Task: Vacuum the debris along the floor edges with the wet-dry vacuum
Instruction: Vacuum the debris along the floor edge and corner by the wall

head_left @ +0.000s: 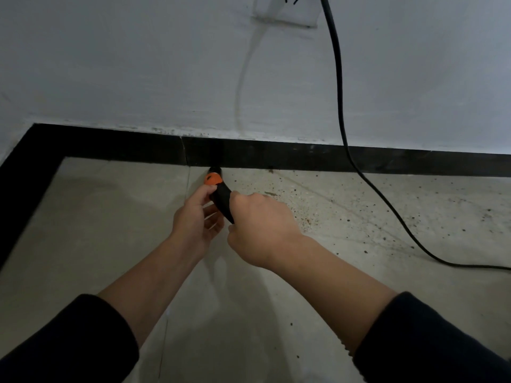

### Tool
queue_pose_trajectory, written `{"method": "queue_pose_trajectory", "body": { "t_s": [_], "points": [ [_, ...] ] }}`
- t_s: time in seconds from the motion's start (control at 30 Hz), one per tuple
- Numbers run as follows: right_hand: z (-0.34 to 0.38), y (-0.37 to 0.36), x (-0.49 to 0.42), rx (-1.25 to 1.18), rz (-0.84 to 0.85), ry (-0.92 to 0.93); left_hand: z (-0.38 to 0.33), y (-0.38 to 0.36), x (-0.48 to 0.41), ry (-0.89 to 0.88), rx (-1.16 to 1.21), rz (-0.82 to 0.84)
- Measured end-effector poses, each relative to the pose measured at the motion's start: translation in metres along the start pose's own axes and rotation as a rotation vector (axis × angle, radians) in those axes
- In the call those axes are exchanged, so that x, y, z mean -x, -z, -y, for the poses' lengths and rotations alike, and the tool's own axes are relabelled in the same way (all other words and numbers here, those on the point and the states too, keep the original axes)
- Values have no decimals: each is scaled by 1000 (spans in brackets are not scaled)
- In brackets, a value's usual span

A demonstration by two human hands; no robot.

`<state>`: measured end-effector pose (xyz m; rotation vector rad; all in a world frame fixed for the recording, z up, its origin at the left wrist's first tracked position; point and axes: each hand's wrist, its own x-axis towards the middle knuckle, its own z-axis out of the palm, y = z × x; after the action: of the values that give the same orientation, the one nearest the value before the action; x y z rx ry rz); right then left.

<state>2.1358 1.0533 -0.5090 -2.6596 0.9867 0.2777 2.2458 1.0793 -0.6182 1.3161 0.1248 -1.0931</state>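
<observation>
A black vacuum nozzle with an orange collar [218, 189] points at the foot of the black baseboard [276, 157], its tip touching the floor edge. My right hand [260, 225] grips the nozzle's rear part from above. My left hand [199, 217] holds it from the left side, thumb near the orange collar, fingers curled under the tube. Dark debris specks [312, 205] lie scattered on the grey floor to the right of the nozzle, along the baseboard. The vacuum body is out of view.
A black power cord [343, 111] hangs down the white wall from near a white socket [287, 9] and trails across the floor to the right. The baseboard turns a corner at the left [25, 183].
</observation>
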Motion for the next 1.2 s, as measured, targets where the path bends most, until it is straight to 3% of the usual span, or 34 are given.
{"method": "queue_pose_trajectory", "body": {
  "t_s": [1.2],
  "points": [
    [-17, 8, 42, 108, 52, -27, 15, -18, 31, 119, -153, 131]
  ]
}}
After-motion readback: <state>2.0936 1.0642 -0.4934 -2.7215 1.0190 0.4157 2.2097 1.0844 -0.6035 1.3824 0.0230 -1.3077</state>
